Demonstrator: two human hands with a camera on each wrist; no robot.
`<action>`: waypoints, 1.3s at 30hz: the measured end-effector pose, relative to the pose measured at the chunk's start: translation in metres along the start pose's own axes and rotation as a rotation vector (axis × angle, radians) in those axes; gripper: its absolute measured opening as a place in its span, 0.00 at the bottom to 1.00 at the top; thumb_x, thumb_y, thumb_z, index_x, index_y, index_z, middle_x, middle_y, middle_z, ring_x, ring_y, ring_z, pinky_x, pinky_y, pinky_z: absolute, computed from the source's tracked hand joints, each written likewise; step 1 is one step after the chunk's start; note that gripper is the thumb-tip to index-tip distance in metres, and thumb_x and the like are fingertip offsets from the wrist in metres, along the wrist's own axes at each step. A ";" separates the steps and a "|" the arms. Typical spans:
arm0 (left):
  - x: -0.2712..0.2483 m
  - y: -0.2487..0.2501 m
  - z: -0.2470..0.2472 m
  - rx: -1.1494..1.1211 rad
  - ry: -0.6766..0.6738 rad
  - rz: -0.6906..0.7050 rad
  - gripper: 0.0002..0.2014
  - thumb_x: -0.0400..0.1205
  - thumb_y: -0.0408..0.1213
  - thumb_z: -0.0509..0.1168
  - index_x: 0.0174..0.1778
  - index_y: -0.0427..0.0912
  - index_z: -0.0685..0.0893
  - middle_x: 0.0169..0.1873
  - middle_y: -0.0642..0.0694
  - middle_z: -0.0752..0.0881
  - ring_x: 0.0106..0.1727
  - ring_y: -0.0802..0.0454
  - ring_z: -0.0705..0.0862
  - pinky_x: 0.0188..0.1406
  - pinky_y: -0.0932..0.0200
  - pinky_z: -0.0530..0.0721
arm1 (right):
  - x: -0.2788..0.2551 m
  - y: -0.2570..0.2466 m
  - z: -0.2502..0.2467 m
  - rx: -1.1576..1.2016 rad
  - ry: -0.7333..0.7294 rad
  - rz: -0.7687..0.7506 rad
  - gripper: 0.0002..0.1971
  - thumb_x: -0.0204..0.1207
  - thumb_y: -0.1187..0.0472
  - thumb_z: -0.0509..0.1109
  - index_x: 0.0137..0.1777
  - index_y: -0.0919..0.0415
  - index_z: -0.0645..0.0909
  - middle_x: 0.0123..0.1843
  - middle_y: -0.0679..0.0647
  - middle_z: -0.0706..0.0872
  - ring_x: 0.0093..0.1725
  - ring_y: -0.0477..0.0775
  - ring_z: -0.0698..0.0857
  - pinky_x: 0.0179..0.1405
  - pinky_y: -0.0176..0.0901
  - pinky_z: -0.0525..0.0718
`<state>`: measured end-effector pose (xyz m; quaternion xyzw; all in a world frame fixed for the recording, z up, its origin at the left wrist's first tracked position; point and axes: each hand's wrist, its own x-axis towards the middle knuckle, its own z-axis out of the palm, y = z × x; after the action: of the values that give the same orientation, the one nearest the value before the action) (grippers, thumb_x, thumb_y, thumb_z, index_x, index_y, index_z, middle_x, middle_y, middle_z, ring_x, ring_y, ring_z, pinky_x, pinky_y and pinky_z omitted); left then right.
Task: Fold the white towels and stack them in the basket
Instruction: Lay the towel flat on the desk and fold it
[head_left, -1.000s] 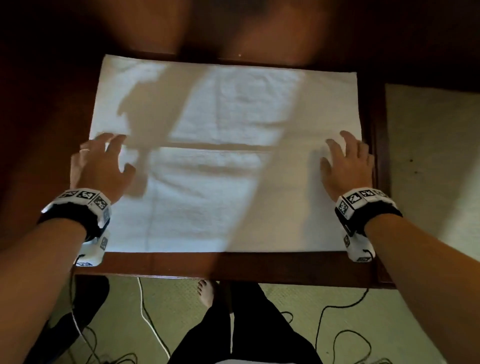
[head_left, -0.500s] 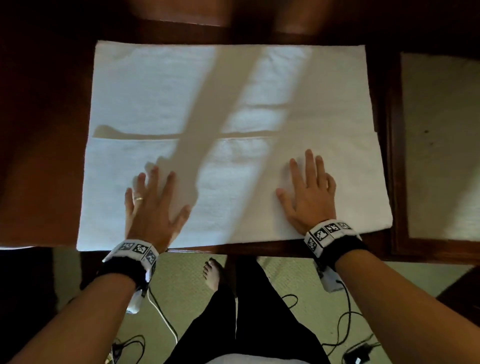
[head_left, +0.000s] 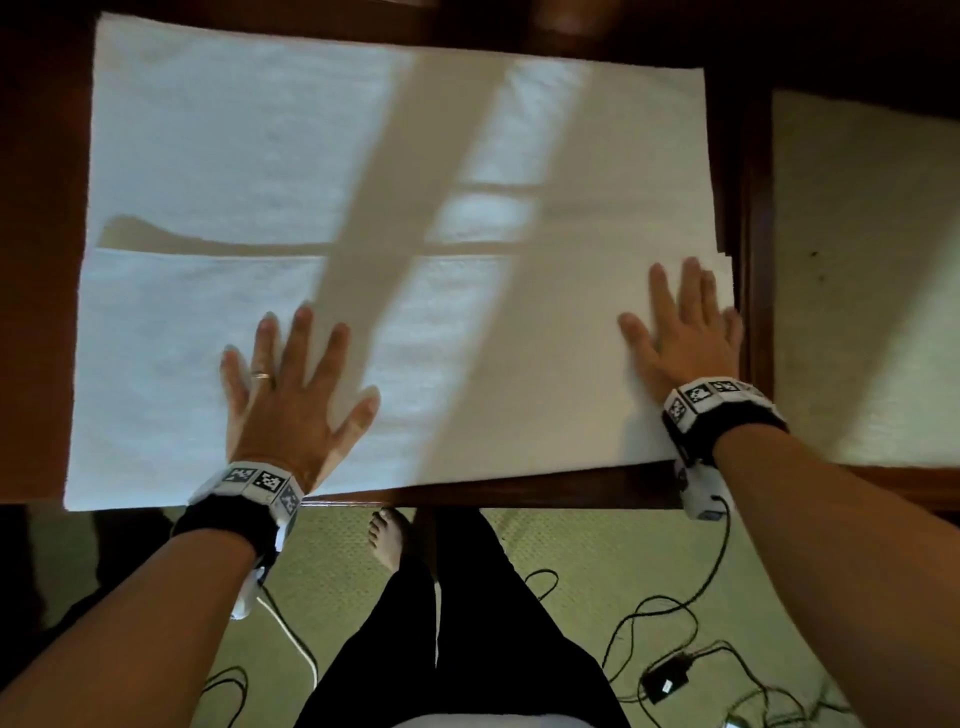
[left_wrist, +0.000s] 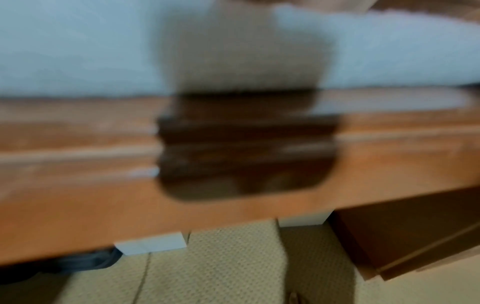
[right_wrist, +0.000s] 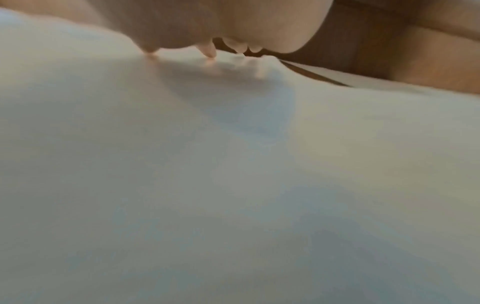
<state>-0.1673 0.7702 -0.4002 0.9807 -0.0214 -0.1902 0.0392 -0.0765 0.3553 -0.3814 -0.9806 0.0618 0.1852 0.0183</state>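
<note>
A white towel (head_left: 249, 150) lies spread over the dark wooden table (head_left: 519, 496), its near part folded up to an edge running across the middle. My left hand (head_left: 291, 384) lies flat with spread fingers on the near folded layer, left of centre. My right hand (head_left: 680, 327) presses flat on the towel near its right edge. In the right wrist view the right hand's fingertips (right_wrist: 210, 51) touch the towel (right_wrist: 233, 164). The left wrist view is blurred and shows the towel (left_wrist: 64, 51) above the table's front edge (left_wrist: 78, 174). No basket is in view.
Another wooden edge (head_left: 756, 260) and pale carpet (head_left: 857, 260) lie right of the table. Below the front edge are green carpet (head_left: 571, 535), my legs and bare foot (head_left: 387, 535), and several cables with a black adapter (head_left: 667, 680).
Both hands slid from the towel's sides to its near middle, then my right hand swept out to the right edge. My left hand stayed left of centre.
</note>
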 end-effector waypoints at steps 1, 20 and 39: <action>0.000 0.002 -0.001 0.000 -0.012 -0.002 0.41 0.82 0.72 0.38 0.89 0.55 0.47 0.89 0.44 0.42 0.88 0.30 0.46 0.78 0.20 0.48 | 0.003 0.002 -0.004 -0.011 0.007 0.017 0.38 0.80 0.29 0.40 0.87 0.43 0.43 0.89 0.54 0.37 0.88 0.57 0.39 0.83 0.70 0.47; 0.030 -0.114 -0.031 0.049 -0.021 -0.060 0.42 0.83 0.71 0.37 0.89 0.48 0.47 0.89 0.46 0.45 0.88 0.38 0.51 0.81 0.29 0.55 | -0.045 -0.140 0.031 0.039 -0.044 -0.351 0.37 0.79 0.32 0.54 0.86 0.38 0.48 0.88 0.47 0.34 0.87 0.61 0.34 0.82 0.69 0.45; -0.034 0.008 0.016 -0.009 0.028 0.048 0.38 0.85 0.68 0.37 0.89 0.52 0.51 0.89 0.44 0.48 0.88 0.41 0.44 0.82 0.35 0.34 | -0.110 -0.035 0.053 0.028 0.023 -0.218 0.32 0.83 0.32 0.41 0.86 0.34 0.39 0.88 0.46 0.33 0.87 0.55 0.35 0.83 0.59 0.44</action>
<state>-0.2053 0.7627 -0.4011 0.9823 -0.0435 -0.1758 0.0485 -0.1924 0.4060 -0.3899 -0.9832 -0.0422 0.1700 0.0515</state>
